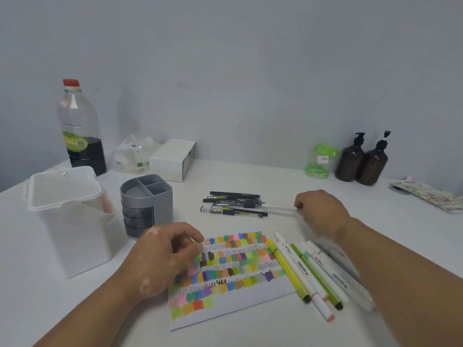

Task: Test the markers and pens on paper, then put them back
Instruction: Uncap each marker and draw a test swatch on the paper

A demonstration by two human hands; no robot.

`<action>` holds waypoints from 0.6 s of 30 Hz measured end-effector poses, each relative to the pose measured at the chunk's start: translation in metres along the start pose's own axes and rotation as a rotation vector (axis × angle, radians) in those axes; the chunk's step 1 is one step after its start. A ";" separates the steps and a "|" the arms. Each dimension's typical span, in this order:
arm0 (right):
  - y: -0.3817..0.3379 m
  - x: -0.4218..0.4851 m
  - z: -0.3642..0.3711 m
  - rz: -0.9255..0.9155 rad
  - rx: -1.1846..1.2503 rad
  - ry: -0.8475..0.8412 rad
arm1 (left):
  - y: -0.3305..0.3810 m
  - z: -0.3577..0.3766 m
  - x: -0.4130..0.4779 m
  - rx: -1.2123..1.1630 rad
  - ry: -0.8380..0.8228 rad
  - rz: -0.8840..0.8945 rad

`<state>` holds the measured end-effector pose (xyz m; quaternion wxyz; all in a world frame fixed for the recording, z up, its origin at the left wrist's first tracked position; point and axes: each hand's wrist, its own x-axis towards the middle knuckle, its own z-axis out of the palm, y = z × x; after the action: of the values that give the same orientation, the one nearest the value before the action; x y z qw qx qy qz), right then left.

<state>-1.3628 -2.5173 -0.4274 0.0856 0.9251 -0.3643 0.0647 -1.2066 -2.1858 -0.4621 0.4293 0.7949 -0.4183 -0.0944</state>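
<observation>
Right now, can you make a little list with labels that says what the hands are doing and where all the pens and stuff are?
left hand: fingers curled, resting on the left edge of the paper
right hand: gripping a white pen by the black pens
paper: covered in colour swatches and scribbles
markers: lying in a row right of the paper
grey organizer: upright, top compartments look empty
white bin: left of the organizer
brown pump bottles: back right by the wall

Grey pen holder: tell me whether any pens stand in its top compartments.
No. The grey pen holder shows bare top compartments, while the black pens lie on the table.
</observation>
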 end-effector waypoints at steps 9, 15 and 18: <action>-0.072 -0.087 -0.053 -0.104 1.067 -0.049 | 0.009 0.001 -0.006 -0.049 -0.006 -0.011; -0.134 -0.126 -0.029 -0.022 1.726 -0.278 | 0.012 -0.001 -0.012 -0.168 -0.089 0.069; -0.137 -0.126 -0.020 -0.064 1.770 -0.285 | 0.013 0.000 -0.012 -0.161 -0.093 0.071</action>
<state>-1.3612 -2.3310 -0.4465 -0.7033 0.6614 -0.1623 0.2039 -1.2212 -2.1803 -0.4546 0.4752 0.7371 -0.4567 -0.1492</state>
